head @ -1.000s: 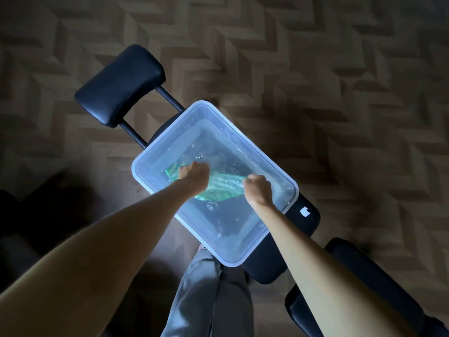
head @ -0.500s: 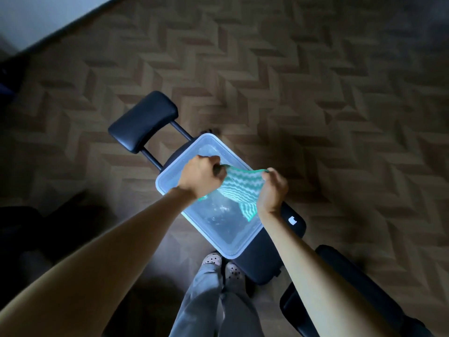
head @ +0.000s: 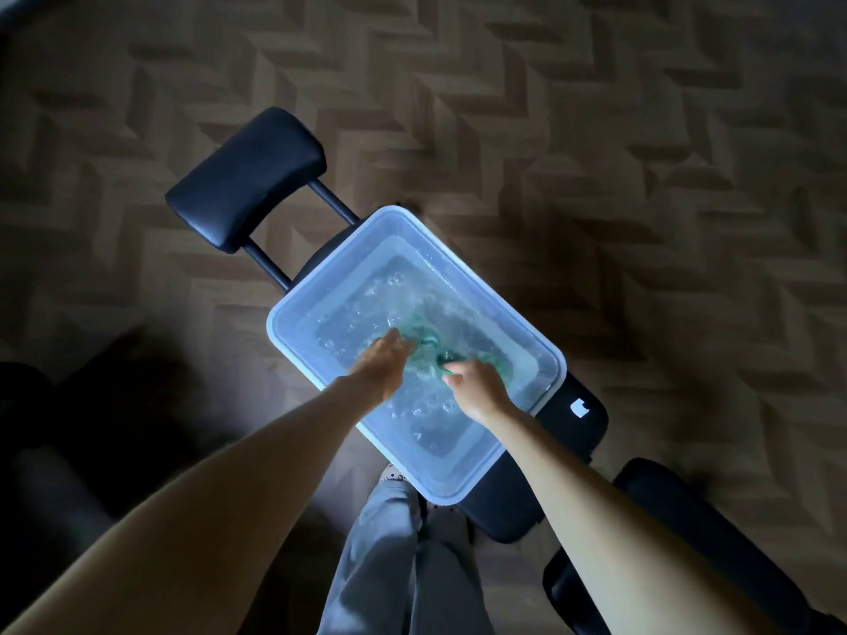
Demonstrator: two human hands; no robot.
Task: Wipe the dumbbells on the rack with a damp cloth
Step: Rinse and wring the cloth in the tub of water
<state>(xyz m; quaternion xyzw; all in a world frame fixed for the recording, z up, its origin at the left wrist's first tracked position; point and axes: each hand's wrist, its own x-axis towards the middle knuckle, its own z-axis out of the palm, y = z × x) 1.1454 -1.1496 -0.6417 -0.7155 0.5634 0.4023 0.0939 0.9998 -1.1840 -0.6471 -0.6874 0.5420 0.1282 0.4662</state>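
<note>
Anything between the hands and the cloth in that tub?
Nothing visible. In the tub, the right hand grips the cloth and the left hand touches it. The dumbbell rack is out of view, so that path cannot be judged.

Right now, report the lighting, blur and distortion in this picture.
Head view: dim overall, the translucent white plastic tub glowing brightest; head view: rippled, bubbly water blurs the green cloth by the left hand and right hand; head view: the wide-angle lens bows the brown herringbone floor, corners darkest.
</note>
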